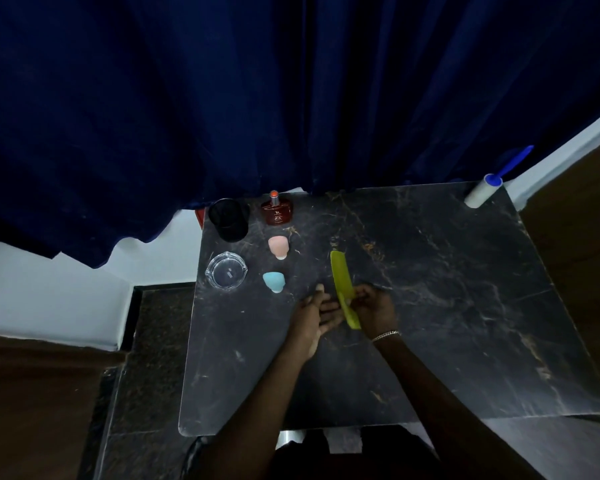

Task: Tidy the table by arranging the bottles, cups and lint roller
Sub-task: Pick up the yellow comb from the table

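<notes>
A yellow-green comb [342,282] lies tilted over the middle of the dark marble table [447,306]. My right hand [374,311] grips its lower half. My left hand [317,315] sits just left of it, fingers spread and touching the comb's lower end. At the far left stand a black mesh cup [228,220], a red perfume bottle [276,211], a pink cup [278,247], a blue cup [274,281] and a clear glass dish [226,270]. The lint roller [484,191], white with a blue handle, lies at the far right corner.
A dark blue curtain [291,98] hangs right behind the table's far edge. The floor [142,358] drops away to the left, and a brown surface [575,254] borders the table on the right.
</notes>
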Demonstrator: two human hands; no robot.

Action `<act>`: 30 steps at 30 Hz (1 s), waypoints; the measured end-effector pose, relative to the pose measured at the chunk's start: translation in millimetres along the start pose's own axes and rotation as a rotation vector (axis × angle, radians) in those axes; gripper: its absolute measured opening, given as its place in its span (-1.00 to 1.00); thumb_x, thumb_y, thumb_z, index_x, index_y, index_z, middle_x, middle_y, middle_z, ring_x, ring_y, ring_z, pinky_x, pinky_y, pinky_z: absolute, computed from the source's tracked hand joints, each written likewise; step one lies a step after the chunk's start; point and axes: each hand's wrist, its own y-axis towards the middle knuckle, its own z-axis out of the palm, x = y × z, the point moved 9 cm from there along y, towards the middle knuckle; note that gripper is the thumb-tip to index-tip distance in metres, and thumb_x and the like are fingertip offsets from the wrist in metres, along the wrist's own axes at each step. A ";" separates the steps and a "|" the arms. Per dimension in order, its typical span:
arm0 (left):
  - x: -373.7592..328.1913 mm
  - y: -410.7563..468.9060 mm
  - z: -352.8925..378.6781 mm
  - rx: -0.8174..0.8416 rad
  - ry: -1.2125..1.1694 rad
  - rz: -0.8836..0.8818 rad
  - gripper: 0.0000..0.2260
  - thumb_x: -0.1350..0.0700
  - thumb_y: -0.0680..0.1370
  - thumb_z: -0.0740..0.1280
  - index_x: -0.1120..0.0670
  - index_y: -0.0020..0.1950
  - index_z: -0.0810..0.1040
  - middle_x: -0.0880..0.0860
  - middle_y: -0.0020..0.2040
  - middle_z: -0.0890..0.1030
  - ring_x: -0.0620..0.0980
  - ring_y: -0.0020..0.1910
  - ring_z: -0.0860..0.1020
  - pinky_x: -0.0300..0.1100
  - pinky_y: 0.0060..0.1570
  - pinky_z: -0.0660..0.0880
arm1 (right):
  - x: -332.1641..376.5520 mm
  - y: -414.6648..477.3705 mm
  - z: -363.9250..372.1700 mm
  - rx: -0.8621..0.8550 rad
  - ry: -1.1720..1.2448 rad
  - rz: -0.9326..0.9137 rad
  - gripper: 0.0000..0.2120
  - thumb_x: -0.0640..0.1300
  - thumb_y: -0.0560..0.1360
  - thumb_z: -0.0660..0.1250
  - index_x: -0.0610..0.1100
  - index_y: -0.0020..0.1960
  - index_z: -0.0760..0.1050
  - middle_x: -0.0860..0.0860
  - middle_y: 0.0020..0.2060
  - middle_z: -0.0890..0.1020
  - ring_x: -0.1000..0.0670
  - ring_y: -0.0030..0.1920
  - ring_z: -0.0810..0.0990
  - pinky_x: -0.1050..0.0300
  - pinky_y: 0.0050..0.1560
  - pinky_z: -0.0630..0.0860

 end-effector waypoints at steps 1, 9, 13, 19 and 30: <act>-5.9 -1.0 2.4 0.018 -0.013 -0.014 -0.69 -0.05 0.70 0.25 0.20 0.15 0.57 0.19 -0.05 0.68 0.07 -0.07 0.68 -0.10 -0.09 0.65 | 9.9 0.8 -5.6 -0.019 -0.013 -0.068 -0.85 -0.46 0.35 0.43 -0.30 -0.13 0.65 -0.18 -0.22 0.69 -0.01 -0.20 0.60 0.02 -0.13 0.53; -44.5 1.5 20.6 0.101 0.090 0.103 -0.71 0.39 0.56 0.39 0.33 0.29 0.56 0.32 0.15 0.65 0.20 0.08 0.63 0.07 0.13 0.62 | 51.4 10.8 -25.3 -0.092 -0.136 -0.342 -0.79 -0.47 0.41 0.41 -0.21 -0.14 0.71 -0.19 0.12 0.61 -0.16 0.20 0.59 -0.14 0.36 0.47; -50.5 19.2 22.2 -0.010 0.233 0.200 -0.66 0.41 0.56 0.38 0.32 0.34 0.54 0.33 0.21 0.65 0.16 0.09 0.62 0.12 0.20 0.59 | 45.0 26.9 -26.9 -0.074 -0.058 -0.303 -0.57 -0.42 0.40 0.44 -0.25 0.26 0.57 -0.17 0.32 0.48 -0.08 0.28 0.54 0.26 0.28 0.51; -67.8 48.9 34.4 -0.130 0.337 0.307 -0.71 0.32 0.49 0.51 0.15 0.20 0.64 0.07 -0.01 0.72 0.02 0.01 0.68 -0.05 0.07 0.68 | 21.9 64.8 -1.5 0.125 0.110 -0.029 -0.44 -0.46 0.43 0.39 -0.29 0.41 0.38 -0.25 0.01 0.69 -0.22 0.08 0.67 -0.20 0.19 0.56; -102.6 107.8 39.2 -0.343 0.671 0.446 -0.77 0.19 0.53 0.47 0.12 0.19 0.66 0.09 0.11 0.72 0.09 0.11 0.67 -0.06 0.21 0.57 | 12.2 150.9 43.1 0.202 0.062 0.070 -0.54 -0.37 0.40 0.44 -0.14 0.27 0.56 -0.15 0.01 0.72 -0.14 0.06 0.69 -0.12 0.16 0.61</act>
